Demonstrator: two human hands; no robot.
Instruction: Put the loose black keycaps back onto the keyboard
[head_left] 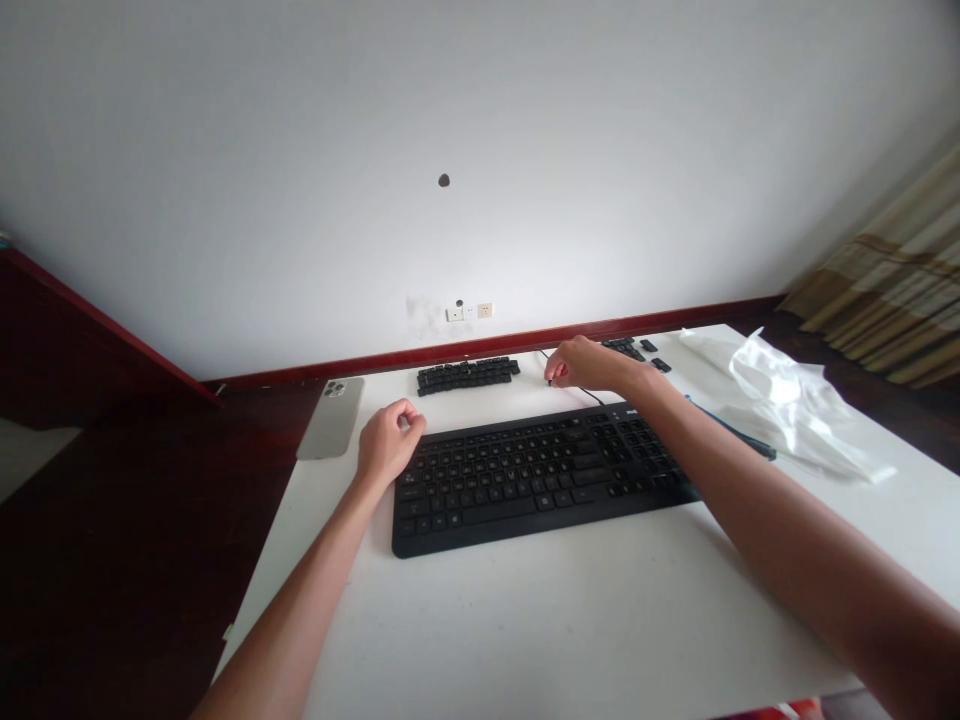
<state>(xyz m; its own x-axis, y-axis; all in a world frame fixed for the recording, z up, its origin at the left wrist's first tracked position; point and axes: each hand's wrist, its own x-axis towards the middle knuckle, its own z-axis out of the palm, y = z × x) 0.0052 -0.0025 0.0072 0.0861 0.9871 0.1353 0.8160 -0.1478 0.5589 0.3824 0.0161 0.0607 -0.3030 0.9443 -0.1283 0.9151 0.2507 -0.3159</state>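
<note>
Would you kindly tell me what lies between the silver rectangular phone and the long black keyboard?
In the head view, the left hand and some white tabletop lie between phone and keyboard.

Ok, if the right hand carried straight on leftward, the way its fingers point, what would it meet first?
Probably the right end of the rows of black keycaps: only bare white table shows between them and the right hand, though its height is hard to judge.

Matt plastic keyboard (525,478); glossy, crinkled sheet (784,385), probably plastic; smooth tabletop (525,620)
</note>
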